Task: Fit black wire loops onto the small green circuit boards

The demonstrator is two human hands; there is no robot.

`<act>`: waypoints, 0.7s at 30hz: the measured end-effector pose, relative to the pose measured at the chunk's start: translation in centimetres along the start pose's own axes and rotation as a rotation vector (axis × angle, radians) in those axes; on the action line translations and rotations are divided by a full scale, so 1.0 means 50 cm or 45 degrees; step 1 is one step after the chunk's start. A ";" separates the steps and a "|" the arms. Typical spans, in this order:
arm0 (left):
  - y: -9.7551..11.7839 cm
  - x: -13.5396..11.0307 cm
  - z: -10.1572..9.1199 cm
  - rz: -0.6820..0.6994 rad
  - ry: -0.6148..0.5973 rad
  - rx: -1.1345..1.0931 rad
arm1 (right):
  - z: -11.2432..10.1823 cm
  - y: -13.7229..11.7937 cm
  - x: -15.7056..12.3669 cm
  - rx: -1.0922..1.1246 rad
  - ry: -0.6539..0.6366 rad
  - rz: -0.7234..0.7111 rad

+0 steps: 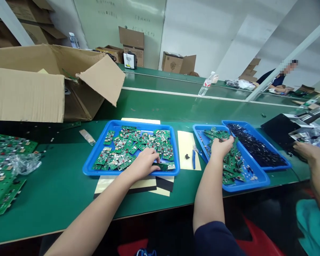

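One circuit board [164, 166] sits pinched in the left hand [145, 159] at the near-right corner of a blue tray [104, 172], while the right hand [222, 146] curls over other boards [232, 166] in a second tray [252, 181], grip unclear.

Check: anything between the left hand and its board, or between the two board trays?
Nothing visible separates the left hand from the board it touches. Blue-handled pliers and a black piece lie on yellow paper between the trays.
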State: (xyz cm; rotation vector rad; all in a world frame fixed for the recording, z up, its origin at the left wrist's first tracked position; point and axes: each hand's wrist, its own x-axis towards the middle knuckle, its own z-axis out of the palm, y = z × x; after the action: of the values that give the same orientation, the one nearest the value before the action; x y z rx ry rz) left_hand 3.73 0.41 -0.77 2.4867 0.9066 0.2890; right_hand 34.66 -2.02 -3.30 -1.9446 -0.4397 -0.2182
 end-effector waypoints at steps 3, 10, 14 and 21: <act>-0.003 0.005 -0.001 -0.010 0.082 -0.131 | 0.010 -0.016 -0.009 0.015 -0.021 0.000; -0.031 0.019 -0.003 -0.252 0.549 -0.980 | 0.033 -0.118 -0.161 0.795 -1.138 -0.182; -0.035 0.022 -0.001 -0.282 0.524 -1.271 | 0.026 -0.152 -0.263 0.945 -1.495 -0.247; -0.005 0.008 -0.009 -0.318 0.256 -1.246 | 0.015 -0.155 -0.298 0.925 -1.438 -0.218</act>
State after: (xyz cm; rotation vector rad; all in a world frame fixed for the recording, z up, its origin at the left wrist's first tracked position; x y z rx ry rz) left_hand 3.75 1.03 -0.48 1.4513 0.8534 0.7045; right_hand 17.91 -1.65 -2.23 -1.1394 -1.2121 0.8732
